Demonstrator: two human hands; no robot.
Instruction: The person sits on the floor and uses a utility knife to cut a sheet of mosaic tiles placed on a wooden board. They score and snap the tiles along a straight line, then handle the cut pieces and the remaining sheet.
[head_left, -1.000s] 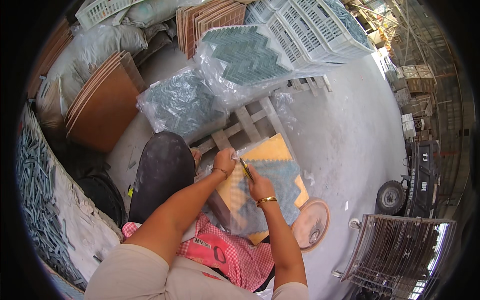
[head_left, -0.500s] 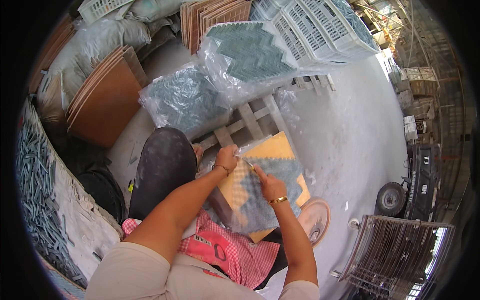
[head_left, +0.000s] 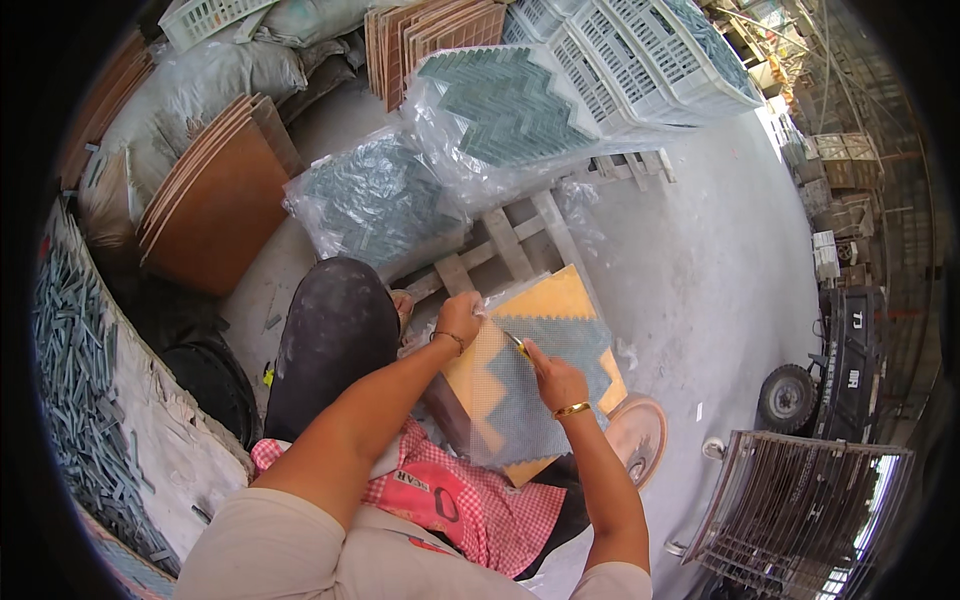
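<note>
A yellow square board (head_left: 548,296) lies tilted across my lap with a grey-green zigzag tile sheet (head_left: 578,340) on it. White mesh (head_left: 520,415) covers most of the tiles. My left hand (head_left: 460,318) is closed on the mesh edge at the board's upper left corner. In my right hand (head_left: 558,380) is a slim cutter knife (head_left: 518,344) with a yellow handle, its blade pointing up and left over the mesh. Whether the blade touches the mesh is too small to tell.
Beyond my knees, plastic-wrapped stacks of herringbone tile sheets (head_left: 505,105) rest on a wooden pallet (head_left: 510,245). White crates (head_left: 620,70) stand behind. Brown boards (head_left: 215,200) lean at left, near loose tile strips (head_left: 75,370). A round stool (head_left: 640,435) and a wheeled vehicle (head_left: 835,370) are at right.
My right hand and the knife have shifted a little to the right and toward me over the mesh. The left hand keeps its grip at the corner.
</note>
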